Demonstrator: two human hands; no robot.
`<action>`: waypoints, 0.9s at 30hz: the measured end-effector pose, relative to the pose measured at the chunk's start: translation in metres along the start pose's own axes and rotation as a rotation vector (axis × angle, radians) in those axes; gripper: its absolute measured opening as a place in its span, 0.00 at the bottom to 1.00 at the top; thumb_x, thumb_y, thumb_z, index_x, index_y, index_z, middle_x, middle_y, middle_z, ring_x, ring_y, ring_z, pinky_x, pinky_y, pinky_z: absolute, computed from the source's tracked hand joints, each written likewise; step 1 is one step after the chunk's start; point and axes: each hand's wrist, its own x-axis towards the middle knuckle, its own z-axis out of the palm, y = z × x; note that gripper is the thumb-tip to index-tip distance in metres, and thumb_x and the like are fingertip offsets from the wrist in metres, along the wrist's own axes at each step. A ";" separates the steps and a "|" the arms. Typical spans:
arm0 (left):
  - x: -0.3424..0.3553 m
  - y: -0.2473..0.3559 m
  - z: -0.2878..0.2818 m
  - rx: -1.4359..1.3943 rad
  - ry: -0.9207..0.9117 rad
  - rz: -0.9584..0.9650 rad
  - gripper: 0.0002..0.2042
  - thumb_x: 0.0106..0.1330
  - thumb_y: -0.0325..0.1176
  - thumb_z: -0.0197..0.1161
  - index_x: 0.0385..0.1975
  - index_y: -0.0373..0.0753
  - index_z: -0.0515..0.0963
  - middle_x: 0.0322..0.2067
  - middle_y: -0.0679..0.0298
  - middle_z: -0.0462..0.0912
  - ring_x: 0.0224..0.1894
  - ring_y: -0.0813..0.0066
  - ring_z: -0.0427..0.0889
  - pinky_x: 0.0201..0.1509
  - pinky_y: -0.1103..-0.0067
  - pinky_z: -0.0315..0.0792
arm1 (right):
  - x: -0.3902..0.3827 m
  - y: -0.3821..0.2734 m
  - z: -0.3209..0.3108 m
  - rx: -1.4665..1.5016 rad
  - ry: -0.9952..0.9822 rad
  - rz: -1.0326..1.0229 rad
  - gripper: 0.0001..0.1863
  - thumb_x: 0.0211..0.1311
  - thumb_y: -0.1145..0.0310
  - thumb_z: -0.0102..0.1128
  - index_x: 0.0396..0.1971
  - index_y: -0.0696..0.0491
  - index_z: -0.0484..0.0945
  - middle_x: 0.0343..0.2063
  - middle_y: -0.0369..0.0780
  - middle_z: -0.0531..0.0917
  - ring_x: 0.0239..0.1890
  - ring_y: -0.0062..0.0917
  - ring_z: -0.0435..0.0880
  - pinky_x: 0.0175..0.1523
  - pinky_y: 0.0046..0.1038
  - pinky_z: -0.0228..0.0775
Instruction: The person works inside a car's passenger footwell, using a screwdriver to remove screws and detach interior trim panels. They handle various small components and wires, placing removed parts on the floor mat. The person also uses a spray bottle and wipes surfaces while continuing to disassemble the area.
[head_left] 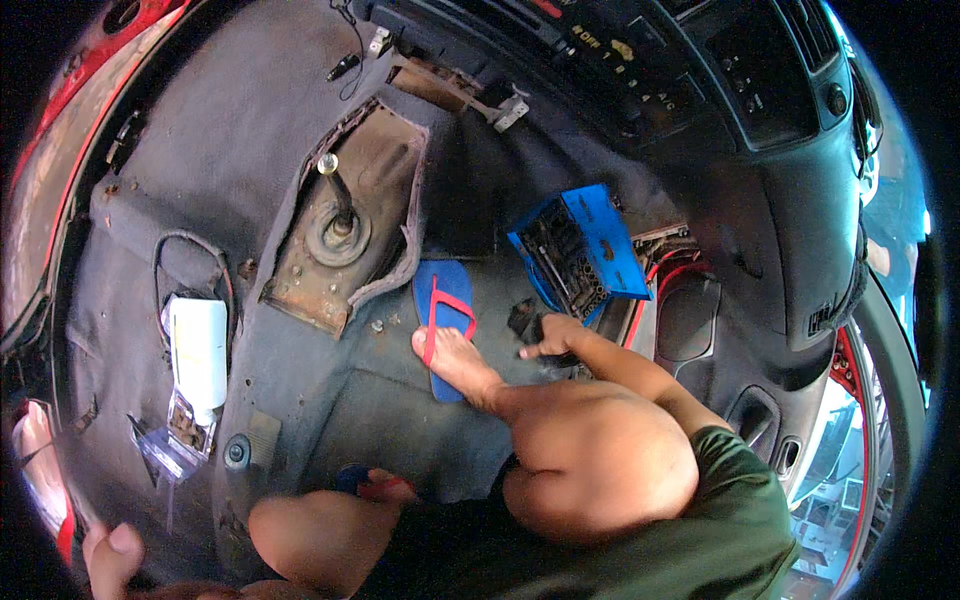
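Near the blue open toolbox, which holds metal sockets and tools, my right hand is closed around a small black object whose kind is unclear. My left hand is at the lower left edge, closed on something blurred that I cannot make out. My foot in a blue sandal with red straps rests on the dark car floor.
An exposed gear lever rises from a rusty central plate. A white bottle lies among clear plastic and metal pieces at left. The dashboard spans the upper right, with a door panel and sill on the right. A loose cable hangs above.
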 end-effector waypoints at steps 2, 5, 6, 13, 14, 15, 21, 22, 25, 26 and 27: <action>-0.019 -0.016 -0.002 -0.089 -0.045 -0.248 0.14 0.69 0.25 0.62 0.51 0.25 0.74 0.46 0.49 0.80 0.50 0.57 0.80 0.59 0.63 0.75 | 0.003 -0.012 -0.025 -0.124 -0.021 -0.075 0.42 0.52 0.34 0.71 0.51 0.60 0.84 0.57 0.54 0.83 0.59 0.48 0.83 0.64 0.44 0.75; -0.034 -0.029 0.037 -0.042 -0.366 -0.342 0.21 0.64 0.25 0.69 0.56 0.27 0.75 0.42 0.56 0.81 0.45 0.62 0.79 0.58 0.69 0.72 | 0.004 -0.045 -0.093 -0.051 0.074 0.020 0.35 0.62 0.42 0.65 0.57 0.57 0.81 0.62 0.54 0.79 0.65 0.46 0.79 0.68 0.46 0.70; -0.043 -0.036 0.044 -0.056 -0.556 -0.335 0.22 0.63 0.28 0.71 0.57 0.29 0.76 0.40 0.54 0.81 0.42 0.63 0.79 0.54 0.68 0.73 | 0.004 -0.062 -0.112 0.007 0.128 0.023 0.34 0.65 0.45 0.62 0.62 0.56 0.78 0.65 0.54 0.76 0.68 0.45 0.76 0.71 0.46 0.67; -0.086 -0.044 0.077 0.154 -0.760 -0.186 0.14 0.63 0.41 0.74 0.33 0.37 0.79 0.22 0.56 0.81 0.24 0.56 0.81 0.30 0.66 0.73 | 0.064 -0.090 -0.095 0.464 0.416 -0.150 0.42 0.71 0.37 0.52 0.72 0.55 0.66 0.71 0.52 0.69 0.70 0.50 0.71 0.73 0.45 0.65; -0.080 -0.042 0.074 0.097 -0.751 -0.296 0.14 0.63 0.40 0.74 0.31 0.37 0.79 0.22 0.56 0.81 0.23 0.56 0.81 0.28 0.66 0.73 | 0.066 -0.092 -0.100 0.511 0.360 -0.119 0.42 0.70 0.36 0.53 0.70 0.56 0.68 0.70 0.53 0.70 0.68 0.51 0.73 0.72 0.46 0.66; -0.075 -0.041 0.071 0.038 -0.740 -0.404 0.13 0.63 0.39 0.74 0.29 0.37 0.78 0.22 0.56 0.82 0.22 0.56 0.81 0.27 0.67 0.72 | 0.067 -0.091 -0.105 0.558 0.303 -0.089 0.42 0.69 0.35 0.55 0.68 0.56 0.70 0.68 0.55 0.71 0.65 0.52 0.75 0.70 0.46 0.67; -0.099 -0.057 0.069 -0.015 -0.593 -0.236 0.12 0.62 0.34 0.75 0.26 0.36 0.77 0.20 0.56 0.80 0.19 0.58 0.80 0.25 0.68 0.70 | 0.078 -0.067 -0.032 0.525 0.658 0.072 0.39 0.54 0.56 0.69 0.64 0.57 0.68 0.56 0.58 0.78 0.59 0.53 0.79 0.64 0.46 0.73; -0.100 -0.057 0.072 -0.023 -0.580 -0.235 0.12 0.62 0.34 0.75 0.26 0.36 0.77 0.19 0.56 0.80 0.19 0.59 0.79 0.24 0.68 0.70 | 0.082 -0.064 -0.017 0.562 0.807 0.137 0.37 0.49 0.64 0.72 0.60 0.56 0.70 0.50 0.59 0.82 0.54 0.54 0.81 0.61 0.48 0.75; -0.098 -0.053 0.078 -0.060 -0.475 -0.123 0.13 0.64 0.30 0.72 0.23 0.37 0.74 0.11 0.64 0.65 0.12 0.74 0.62 0.18 0.74 0.56 | 0.086 -0.066 -0.009 0.815 0.726 0.210 0.39 0.46 0.75 0.64 0.64 0.56 0.66 0.44 0.56 0.84 0.52 0.56 0.82 0.57 0.46 0.77; -0.098 -0.054 0.077 -0.044 -0.476 -0.105 0.13 0.64 0.29 0.72 0.23 0.37 0.74 0.11 0.64 0.65 0.12 0.74 0.62 0.18 0.74 0.56 | 0.088 -0.068 -0.010 0.888 0.683 0.198 0.39 0.46 0.76 0.64 0.64 0.56 0.66 0.45 0.56 0.84 0.52 0.56 0.83 0.57 0.45 0.78; -0.099 -0.054 0.076 -0.034 -0.493 -0.135 0.13 0.63 0.31 0.73 0.23 0.37 0.75 0.12 0.63 0.67 0.12 0.71 0.64 0.19 0.72 0.58 | 0.086 -0.069 -0.006 1.113 0.669 0.228 0.36 0.47 0.79 0.60 0.63 0.56 0.71 0.47 0.57 0.84 0.53 0.55 0.83 0.59 0.43 0.77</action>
